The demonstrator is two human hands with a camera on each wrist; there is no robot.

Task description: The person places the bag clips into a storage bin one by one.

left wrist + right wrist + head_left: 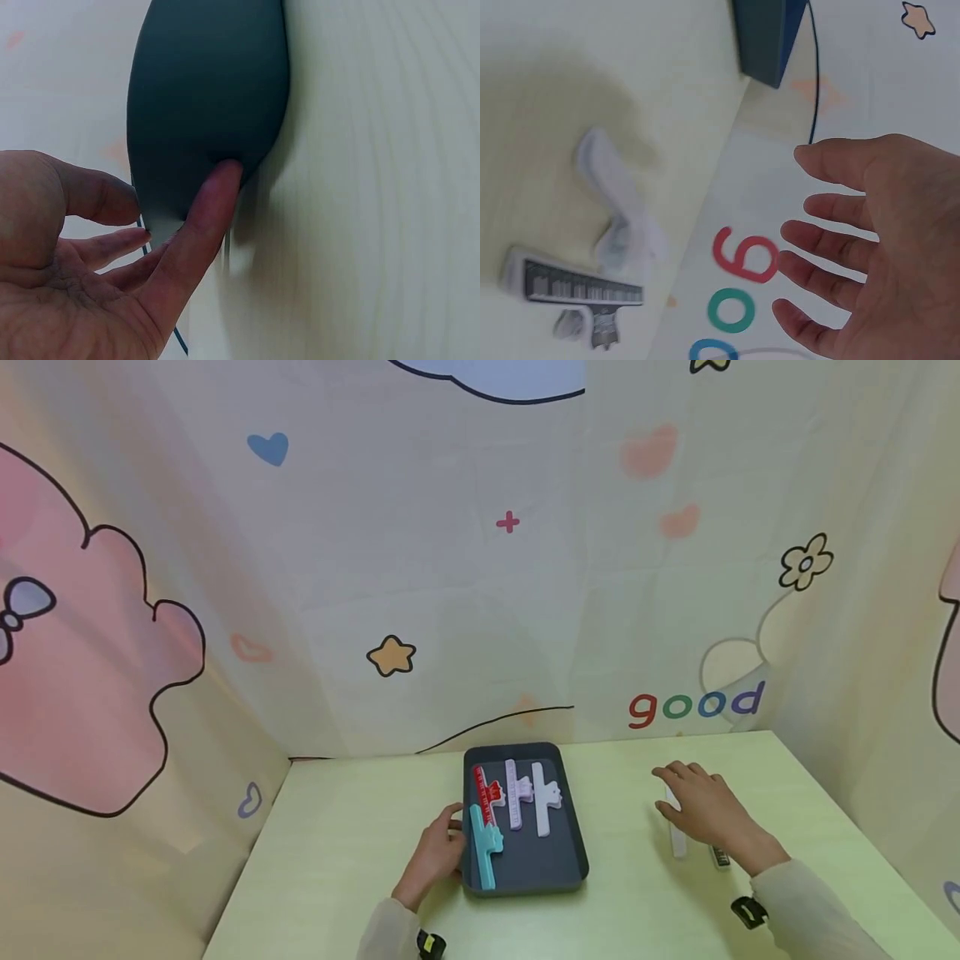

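A dark grey tray (pixel 528 868) holds a red clip (pixel 483 793), a lilac clip (pixel 513 793), a white clip (pixel 540 797) and a teal clip (pixel 482 847). My left hand (pixel 432 857) is at its left side; in the left wrist view a finger (pixel 202 225) touches the outer wall (pixel 206 82). Over on the right, my right hand (pixel 708 806) hovers with spread fingers above another white clip (pixel 677 842), partly hidden by it in the head view. A black-and-white clip (pixel 581 281) lies beside that white clip (pixel 615 187). Nothing is in the right hand.
The pale wooden table (pixel 337 835) ends at a printed cloth backdrop (pixel 450 568) behind the tray. Cloth also hangs at the left and right sides. A dark band (pixel 750 912) is at the right wrist, another (pixel 431 945) at the left.
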